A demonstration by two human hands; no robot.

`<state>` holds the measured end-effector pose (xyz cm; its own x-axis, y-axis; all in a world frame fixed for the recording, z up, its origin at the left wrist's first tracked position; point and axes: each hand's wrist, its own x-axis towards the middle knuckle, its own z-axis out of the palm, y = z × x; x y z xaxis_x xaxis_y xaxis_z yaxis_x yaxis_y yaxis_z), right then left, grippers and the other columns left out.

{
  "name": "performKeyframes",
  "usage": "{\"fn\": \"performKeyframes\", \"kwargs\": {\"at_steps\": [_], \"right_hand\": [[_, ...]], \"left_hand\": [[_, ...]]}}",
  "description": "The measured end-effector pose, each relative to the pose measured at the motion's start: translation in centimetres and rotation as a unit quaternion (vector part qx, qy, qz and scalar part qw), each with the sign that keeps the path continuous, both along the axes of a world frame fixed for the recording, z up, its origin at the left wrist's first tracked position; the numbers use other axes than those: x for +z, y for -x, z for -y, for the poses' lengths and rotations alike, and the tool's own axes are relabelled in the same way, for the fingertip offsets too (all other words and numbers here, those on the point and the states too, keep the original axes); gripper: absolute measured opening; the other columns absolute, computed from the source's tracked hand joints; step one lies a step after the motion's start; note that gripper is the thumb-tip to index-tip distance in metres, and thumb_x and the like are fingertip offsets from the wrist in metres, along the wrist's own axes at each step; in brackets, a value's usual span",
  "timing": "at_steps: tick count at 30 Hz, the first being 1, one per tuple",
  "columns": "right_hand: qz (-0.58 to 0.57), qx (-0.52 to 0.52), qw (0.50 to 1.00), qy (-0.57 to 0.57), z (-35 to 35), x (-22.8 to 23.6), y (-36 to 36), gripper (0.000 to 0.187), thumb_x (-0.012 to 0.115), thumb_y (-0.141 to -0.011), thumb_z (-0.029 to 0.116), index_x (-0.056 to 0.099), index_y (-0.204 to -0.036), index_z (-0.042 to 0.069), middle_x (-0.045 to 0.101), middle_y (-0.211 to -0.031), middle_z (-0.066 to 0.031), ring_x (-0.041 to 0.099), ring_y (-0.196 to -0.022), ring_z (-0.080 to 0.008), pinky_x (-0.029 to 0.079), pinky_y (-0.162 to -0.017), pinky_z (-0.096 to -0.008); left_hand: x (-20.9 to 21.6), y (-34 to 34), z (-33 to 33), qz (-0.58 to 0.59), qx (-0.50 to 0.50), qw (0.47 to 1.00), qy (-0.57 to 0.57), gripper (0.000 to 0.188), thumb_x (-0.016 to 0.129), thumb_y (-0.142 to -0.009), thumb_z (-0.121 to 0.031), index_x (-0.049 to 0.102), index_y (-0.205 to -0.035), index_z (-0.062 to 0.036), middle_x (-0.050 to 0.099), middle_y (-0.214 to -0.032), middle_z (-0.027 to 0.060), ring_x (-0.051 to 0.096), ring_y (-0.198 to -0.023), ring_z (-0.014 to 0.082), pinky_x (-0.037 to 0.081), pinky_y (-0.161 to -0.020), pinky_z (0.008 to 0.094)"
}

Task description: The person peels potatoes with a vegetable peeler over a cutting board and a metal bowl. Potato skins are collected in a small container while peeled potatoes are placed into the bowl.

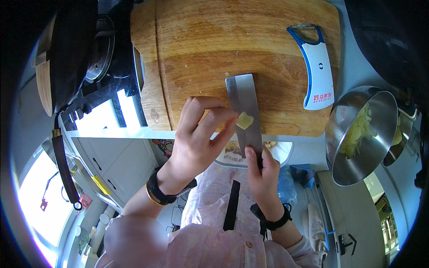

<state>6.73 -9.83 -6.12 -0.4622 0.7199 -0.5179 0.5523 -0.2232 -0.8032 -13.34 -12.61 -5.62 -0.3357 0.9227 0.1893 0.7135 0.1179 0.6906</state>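
My left hand (203,125) is closed in a pinch, thumb and fingertips on a small, irregular pale yellow vegetable slice (245,120). The slice is in front of the cleaver's blade; whether it touches the metal I cannot tell. My right hand (262,172) grips the cleaver (246,100) at its lower end, so the handle is hidden in the fingers. The blade points away from me, its far part over the wooden cutting board (196,67). Small pale bits are scattered on that board.
A white-and-blue peeler (318,67) lies on the board's right side. Right of the board, a steel bowl (339,165) holds pale yellow pieces, with another metal vessel (402,138) behind. Below the board's near edge is a white bin (286,152). A dark pan (73,58) is at left.
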Motion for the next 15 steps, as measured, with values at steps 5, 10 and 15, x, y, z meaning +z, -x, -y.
{"fn": "performKeyframes", "kwargs": {"at_steps": [5,10,15], "right_hand": [[0.003,-0.006,1.000,-0.002,-0.1,0.0,0.1,0.022,0.067,-0.105,0.014,0.063,-0.103,-0.007,0.073,-0.077,-0.0185,0.075,-0.066,-0.0293,0.054,-0.058,-0.0355],[0.005,-0.020,1.000,-0.013,0.3,0.3,0.2,0.021,0.066,-0.106,0.017,0.065,-0.103,-0.004,0.069,-0.075,-0.0105,0.064,-0.064,-0.0153,0.049,-0.057,-0.0308],[0.037,-0.017,0.998,-0.047,-0.2,0.9,-1.1,0.022,0.067,-0.106,0.019,0.066,-0.097,-0.001,0.063,-0.068,-0.0053,0.056,-0.059,-0.0080,0.044,-0.054,-0.0268]], "left_hand": [[0.6,-0.6,-0.6,-0.034,-0.059,0.995,0.070,0.040,0.088,-0.075,-0.015,0.074,-0.113,-0.0104,0.063,-0.112,0.0049,0.059,-0.097,0.0257,0.048,-0.081,0.0400],[0.6,-0.2,-1.0,-0.050,-0.027,0.995,0.088,0.038,0.090,-0.073,-0.012,0.077,-0.109,-0.0135,0.065,-0.113,0.0055,0.061,-0.100,0.0269,0.051,-0.085,0.0410],[0.1,1.0,-1.3,-0.040,0.032,0.994,0.098,0.032,0.088,-0.076,-0.008,0.077,-0.106,-0.0104,0.065,-0.112,0.0084,0.062,-0.104,0.0287,0.053,-0.089,0.0411]]}}
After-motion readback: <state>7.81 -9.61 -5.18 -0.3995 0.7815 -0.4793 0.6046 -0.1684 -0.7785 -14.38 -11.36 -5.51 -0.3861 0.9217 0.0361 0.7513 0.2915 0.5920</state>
